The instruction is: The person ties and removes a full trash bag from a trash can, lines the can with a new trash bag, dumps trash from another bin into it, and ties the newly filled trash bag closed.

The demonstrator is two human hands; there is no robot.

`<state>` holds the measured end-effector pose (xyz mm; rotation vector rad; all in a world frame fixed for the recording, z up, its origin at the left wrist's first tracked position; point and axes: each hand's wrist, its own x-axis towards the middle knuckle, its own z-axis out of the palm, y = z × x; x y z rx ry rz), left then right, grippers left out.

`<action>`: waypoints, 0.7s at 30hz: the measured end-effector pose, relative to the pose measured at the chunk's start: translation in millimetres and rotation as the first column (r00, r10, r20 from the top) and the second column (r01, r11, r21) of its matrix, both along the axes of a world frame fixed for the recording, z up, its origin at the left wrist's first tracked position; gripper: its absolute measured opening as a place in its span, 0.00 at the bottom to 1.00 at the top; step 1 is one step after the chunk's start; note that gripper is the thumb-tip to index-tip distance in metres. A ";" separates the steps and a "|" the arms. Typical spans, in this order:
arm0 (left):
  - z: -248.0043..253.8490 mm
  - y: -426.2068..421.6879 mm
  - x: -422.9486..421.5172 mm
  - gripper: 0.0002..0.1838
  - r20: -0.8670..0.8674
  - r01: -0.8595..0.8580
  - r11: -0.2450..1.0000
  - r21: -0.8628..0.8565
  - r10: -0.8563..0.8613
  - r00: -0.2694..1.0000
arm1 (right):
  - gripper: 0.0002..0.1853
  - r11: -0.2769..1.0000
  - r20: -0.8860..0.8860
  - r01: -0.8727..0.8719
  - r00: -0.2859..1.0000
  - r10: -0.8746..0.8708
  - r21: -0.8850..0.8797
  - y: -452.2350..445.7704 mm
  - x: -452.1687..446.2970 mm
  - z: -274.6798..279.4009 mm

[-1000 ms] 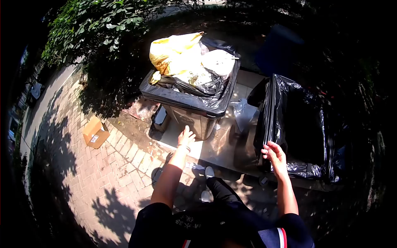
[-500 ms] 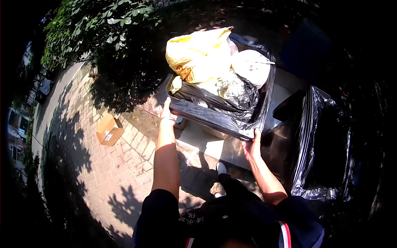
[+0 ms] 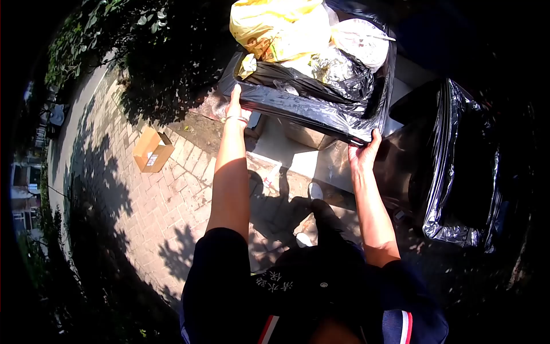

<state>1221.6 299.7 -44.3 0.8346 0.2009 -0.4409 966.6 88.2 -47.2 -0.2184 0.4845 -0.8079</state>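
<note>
A trash bin point(image 3: 303, 119) lined with a black bag is heaped with waste: a yellow plastic bag point(image 3: 275, 28), a white round container point(image 3: 361, 43) and clear plastic. My left hand point(image 3: 235, 106) grips the near rim at its left corner, thumb on top. At the near right corner, my right hand point(image 3: 365, 152) holds the same rim, its thumb up against the bag and the other fingers underneath.
A second bin with a black liner point(image 3: 438, 172) stands at the right. An open cardboard box point(image 3: 153, 150) lies on the brick paving point(image 3: 166, 200) at the left. Dark bushes point(image 3: 172, 69) grow behind it. My shoes are below the bin.
Both hands reached forward from above the ground and took hold of the bin's rim. The bin now appears larger and higher in view.
</note>
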 end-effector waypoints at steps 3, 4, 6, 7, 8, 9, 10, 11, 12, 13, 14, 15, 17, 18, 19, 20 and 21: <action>-13.9 3.0 9.8 0.24 0.013 0.026 0.998 0.062 -0.027 1.000 | 0.19 1.000 0.053 -0.017 0.998 0.015 0.023 5.3 1.8 2.5; -3.6 3.1 2.0 0.24 0.000 0.021 0.996 0.083 -0.021 1.000 | 0.21 1.000 0.026 -0.014 1.000 0.014 0.021 5.0 2.3 -0.4; 6.0 0.3 -12.4 0.25 0.008 0.032 0.998 0.049 -0.032 0.999 | 0.20 0.999 0.025 -0.027 0.999 0.027 0.027 1.5 -1.4 6.6; 3.2 2.1 -17.3 0.25 0.028 0.044 0.999 0.000 -0.044 0.999 | 0.20 0.998 0.024 -0.043 0.999 0.042 0.039 -1.3 -2.9 5.0; -0.9 4.8 -26.1 0.26 0.041 0.014 1.000 0.008 -0.014 0.999 | 0.19 0.998 0.026 -0.052 0.998 0.051 0.042 -4.0 -8.2 11.6; -1.2 8.1 -39.9 0.26 0.050 -0.020 1.000 0.017 0.019 0.999 | 0.18 0.996 0.017 -0.046 0.999 0.044 0.078 -10.9 -10.8 7.4; -2.4 14.8 -56.9 0.26 0.035 -0.011 1.000 -0.026 0.012 0.999 | 0.18 0.996 0.004 -0.049 0.999 0.049 0.071 -16.5 -16.3 3.2; 0.4 20.8 -78.2 0.25 0.016 -0.007 0.998 -0.069 0.009 1.000 | 0.17 0.996 -0.013 -0.057 0.998 0.057 0.064 -21.6 -21.8 0.1; 5.4 27.4 -102.1 0.25 -0.008 -0.022 0.991 -0.129 0.021 1.000 | 0.16 0.992 -0.007 -0.066 0.998 0.068 0.109 -25.0 -26.7 -2.4; 15.4 35.7 -128.5 0.24 -0.033 0.026 0.980 -0.196 -0.033 0.999 | 0.17 0.992 -0.033 -0.090 0.995 0.093 0.083 -25.2 -34.3 -1.5; 11.4 45.2 -147.5 0.26 -0.057 -0.013 0.987 -0.160 0.004 0.998 | 0.18 0.992 -0.057 -0.093 0.993 0.098 0.084 -20.7 -46.7 -1.1; 7.0 55.3 -164.5 0.27 -0.077 -0.057 0.990 -0.130 0.047 0.996 | 0.19 0.992 -0.080 -0.104 0.991 0.110 0.077 -17.5 -57.2 1.3; -7.8 79.5 -199.8 0.27 -0.105 -0.069 0.986 -0.152 0.053 0.993 | 0.20 0.989 -0.112 -0.140 0.983 0.144 0.037 -2.1 -83.2 -8.0; -15.4 91.8 -216.2 0.28 -0.168 -0.129 0.984 -0.124 0.108 0.980 | 0.21 0.989 -0.146 -0.147 0.978 0.149 0.027 10.7 -100.1 -11.4; -19.6 103.8 -233.9 0.27 -0.176 -0.132 0.983 -0.131 0.107 0.978 | 0.21 0.988 -0.179 -0.155 0.972 0.155 0.013 24.1 -117.3 -13.2; -25.3 117.2 -250.3 0.27 -0.195 -0.117 0.982 -0.146 0.087 0.977 | 0.22 0.986 -0.189 -0.164 0.969 0.161 0.001 37.3 -135.1 -16.0; -32.4 128.3 -266.6 0.27 -0.216 -0.103 0.981 -0.166 0.066 0.974 | 0.23 0.985 -0.202 -0.174 0.965 0.167 -0.016 49.1 -153.7 -19.9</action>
